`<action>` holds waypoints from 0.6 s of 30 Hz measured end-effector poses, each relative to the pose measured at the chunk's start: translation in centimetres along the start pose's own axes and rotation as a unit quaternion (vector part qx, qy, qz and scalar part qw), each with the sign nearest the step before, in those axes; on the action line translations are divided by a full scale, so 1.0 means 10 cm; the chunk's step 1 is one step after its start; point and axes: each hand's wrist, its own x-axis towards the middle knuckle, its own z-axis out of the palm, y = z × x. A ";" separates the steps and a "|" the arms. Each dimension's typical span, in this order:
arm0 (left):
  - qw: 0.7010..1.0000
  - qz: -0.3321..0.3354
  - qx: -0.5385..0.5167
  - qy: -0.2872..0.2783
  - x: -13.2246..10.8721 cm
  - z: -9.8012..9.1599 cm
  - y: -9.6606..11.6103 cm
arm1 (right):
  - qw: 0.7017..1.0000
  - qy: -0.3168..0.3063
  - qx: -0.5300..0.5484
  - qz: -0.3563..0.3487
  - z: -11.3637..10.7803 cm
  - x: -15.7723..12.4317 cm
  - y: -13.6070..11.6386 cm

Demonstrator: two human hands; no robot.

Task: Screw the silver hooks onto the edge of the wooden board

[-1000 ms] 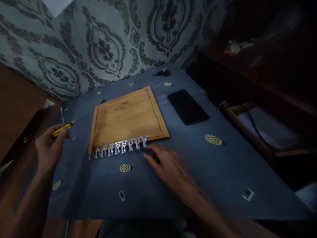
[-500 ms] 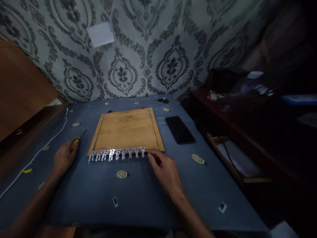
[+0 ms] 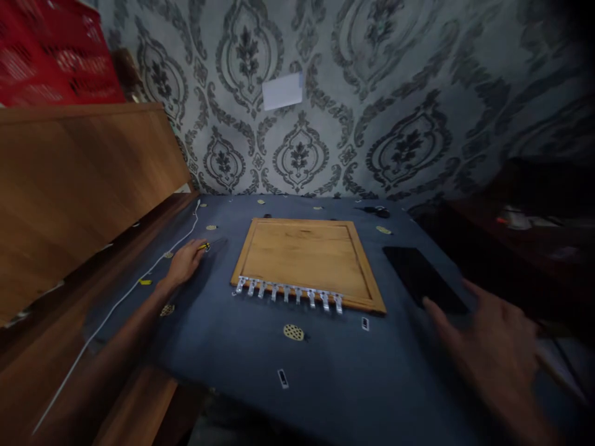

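My left hand (image 3: 185, 263) is closed around the yellow-and-black handle of a screwdriver (image 3: 204, 246), whose thin shaft points right and is blurred. A framed wooden panel (image 3: 304, 254) lies flat on the cloth to the right of that hand. Along its near edge runs a row of silver metal clips (image 3: 299, 294), several of them hanging over the edge. My right hand (image 3: 493, 341) is off to the right, smeared a little by motion, thumb and fingers apart and nothing visible in it. It is nearest a black phone (image 3: 421, 275) lying on the cloth.
A blue patterned cloth (image 3: 251, 371) covers the table. A white cable (image 3: 139, 282) runs along the left side, by a wooden cabinet (image 3: 88, 173) with a red crate (image 3: 65, 56) on top. Dark keys or a small cord (image 3: 376, 212) lie at the back right. Dark furniture stands at right.
My right hand has left the panel's near right corner and moved right past the phone, its fingers spreading. The view has turned left. My left hand still holds the screwdriver.
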 end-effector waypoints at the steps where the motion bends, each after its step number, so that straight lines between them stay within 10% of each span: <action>1: 1.000 0.003 -0.004 0.010 0.04 0.01 -0.03 | 1.000 -0.002 -0.017 0.019 0.03 0.06 0.02; 10: 0.996 -0.022 -0.060 0.055 0.73 0.50 0.11 | 0.991 -0.074 -0.061 0.093 0.12 0.23 0.07; 18: 0.997 -0.018 -0.068 0.011 0.57 0.65 0.30 | 0.991 -0.071 -0.077 0.084 0.24 0.21 0.11</action>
